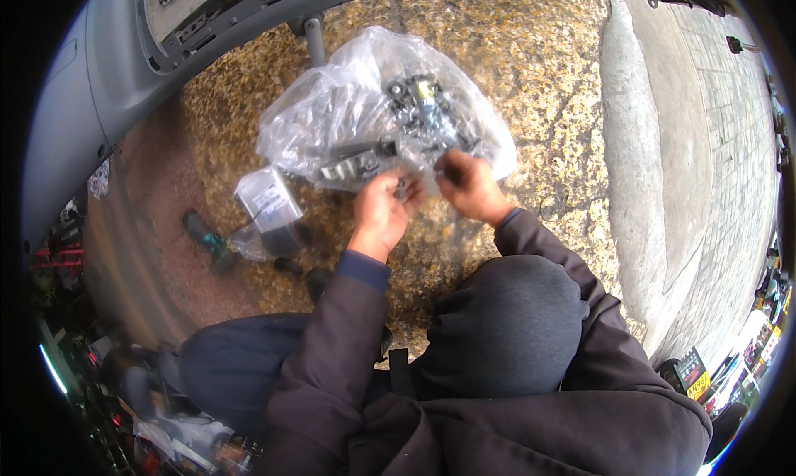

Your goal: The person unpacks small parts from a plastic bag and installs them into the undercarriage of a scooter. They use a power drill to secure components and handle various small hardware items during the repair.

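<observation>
A big clear plastic bag (319,115) lies spread on the mottled ground, with several dark fittings (427,107) and some white pieces (352,167) inside it. At its near edge my left hand (381,215) has its fingertips drawn together on the plastic. My right hand (474,190) is a short way to the right, its fingers curled in around the bag's near edge. Motion smears the fingertips a little, and a small part may be hidden between them.
Left of the bag lie a small clear packet with a white label (269,201) and a teal and black power tool (209,240). A grey vehicle panel (124,70) hangs over the far left, with a grey post (315,43) below it. A pale kerb (634,144) runs along the right.
</observation>
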`<move>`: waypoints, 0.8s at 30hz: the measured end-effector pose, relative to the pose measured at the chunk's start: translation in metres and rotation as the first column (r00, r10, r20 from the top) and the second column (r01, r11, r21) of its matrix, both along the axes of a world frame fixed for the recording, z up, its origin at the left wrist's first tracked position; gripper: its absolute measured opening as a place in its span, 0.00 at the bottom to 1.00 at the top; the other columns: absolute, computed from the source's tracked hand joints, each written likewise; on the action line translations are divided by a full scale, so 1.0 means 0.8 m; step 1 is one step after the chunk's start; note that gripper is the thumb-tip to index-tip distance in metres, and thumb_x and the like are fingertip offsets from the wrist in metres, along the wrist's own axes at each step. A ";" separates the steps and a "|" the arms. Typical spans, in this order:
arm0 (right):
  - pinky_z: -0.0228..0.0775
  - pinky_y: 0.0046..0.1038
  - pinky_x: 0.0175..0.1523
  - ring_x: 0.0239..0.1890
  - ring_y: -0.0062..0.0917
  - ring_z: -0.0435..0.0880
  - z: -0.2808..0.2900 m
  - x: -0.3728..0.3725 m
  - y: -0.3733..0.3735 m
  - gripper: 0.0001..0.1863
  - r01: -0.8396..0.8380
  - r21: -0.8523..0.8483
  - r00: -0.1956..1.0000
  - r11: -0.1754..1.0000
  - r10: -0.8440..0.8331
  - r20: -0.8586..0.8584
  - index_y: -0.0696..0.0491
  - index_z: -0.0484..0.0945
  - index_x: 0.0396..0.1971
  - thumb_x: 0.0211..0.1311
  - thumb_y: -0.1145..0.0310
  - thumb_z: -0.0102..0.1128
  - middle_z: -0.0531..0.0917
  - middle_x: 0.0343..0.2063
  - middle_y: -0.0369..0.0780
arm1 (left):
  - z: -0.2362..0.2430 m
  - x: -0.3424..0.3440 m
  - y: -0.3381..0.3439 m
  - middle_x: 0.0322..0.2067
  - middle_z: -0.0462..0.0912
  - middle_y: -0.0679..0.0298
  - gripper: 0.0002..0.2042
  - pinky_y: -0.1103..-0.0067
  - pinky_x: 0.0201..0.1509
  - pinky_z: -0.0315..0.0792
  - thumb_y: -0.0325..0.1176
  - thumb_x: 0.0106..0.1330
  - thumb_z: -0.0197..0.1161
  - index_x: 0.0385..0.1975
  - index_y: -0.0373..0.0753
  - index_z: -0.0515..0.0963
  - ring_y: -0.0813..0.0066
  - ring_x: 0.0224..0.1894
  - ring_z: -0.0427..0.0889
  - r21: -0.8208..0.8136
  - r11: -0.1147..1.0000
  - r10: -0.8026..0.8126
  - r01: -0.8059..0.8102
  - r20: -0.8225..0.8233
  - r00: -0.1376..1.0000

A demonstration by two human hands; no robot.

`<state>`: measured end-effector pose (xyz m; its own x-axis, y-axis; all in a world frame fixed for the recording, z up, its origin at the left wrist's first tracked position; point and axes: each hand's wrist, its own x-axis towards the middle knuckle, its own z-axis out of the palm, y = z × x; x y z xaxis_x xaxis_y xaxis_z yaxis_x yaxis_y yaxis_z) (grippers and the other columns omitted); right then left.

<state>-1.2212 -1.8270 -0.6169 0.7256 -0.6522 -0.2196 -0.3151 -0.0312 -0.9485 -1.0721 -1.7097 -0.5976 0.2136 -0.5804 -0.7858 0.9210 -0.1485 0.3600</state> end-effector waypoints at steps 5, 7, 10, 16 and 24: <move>0.72 0.22 0.32 0.24 0.15 0.75 -0.003 0.002 -0.002 0.07 0.041 0.089 0.998 0.995 -0.045 0.047 0.59 0.79 0.37 0.58 0.78 0.61 0.81 0.23 0.35 | 0.003 0.002 -0.001 0.48 0.79 0.52 0.16 0.69 0.55 0.77 0.26 0.64 0.48 0.51 0.31 0.72 0.62 0.47 0.80 -0.031 1.000 0.002 -0.003 -0.030 1.000; 0.71 0.21 0.31 0.24 0.15 0.75 0.002 0.003 -0.003 0.07 0.066 0.192 0.993 0.979 -0.084 0.088 0.59 0.79 0.38 0.61 0.77 0.61 0.82 0.25 0.34 | 0.005 0.002 -0.001 0.48 0.79 0.53 0.16 0.69 0.55 0.77 0.25 0.64 0.47 0.51 0.32 0.72 0.63 0.47 0.80 -0.045 0.999 -0.024 0.023 -0.020 1.000; 0.69 0.19 0.28 0.23 0.14 0.75 0.017 -0.002 -0.008 0.06 0.060 0.410 0.987 0.910 -0.116 0.111 0.59 0.77 0.40 0.65 0.76 0.60 0.82 0.27 0.34 | 0.010 -0.001 -0.003 0.46 0.80 0.55 0.15 0.70 0.52 0.78 0.26 0.66 0.48 0.51 0.34 0.72 0.65 0.45 0.81 -0.019 0.998 -0.054 0.055 0.049 0.997; 0.71 0.19 0.25 0.22 0.15 0.76 0.031 -0.002 -0.016 0.06 0.058 0.566 0.988 0.822 -0.128 0.084 0.58 0.77 0.41 0.68 0.72 0.57 0.83 0.31 0.37 | 0.021 -0.002 -0.004 0.42 0.82 0.57 0.12 0.74 0.45 0.79 0.28 0.70 0.52 0.51 0.36 0.73 0.69 0.40 0.82 -0.002 0.995 -0.097 0.098 0.115 0.989; 0.69 0.20 0.25 0.21 0.15 0.76 0.028 -0.011 -0.012 0.05 0.113 0.519 0.983 0.847 -0.170 0.063 0.58 0.78 0.35 0.67 0.72 0.59 0.79 0.23 0.35 | 0.020 -0.014 -0.004 0.38 0.82 0.59 0.09 0.73 0.41 0.79 0.28 0.68 0.53 0.45 0.37 0.75 0.68 0.37 0.82 -0.018 1.000 0.004 -0.003 0.101 0.995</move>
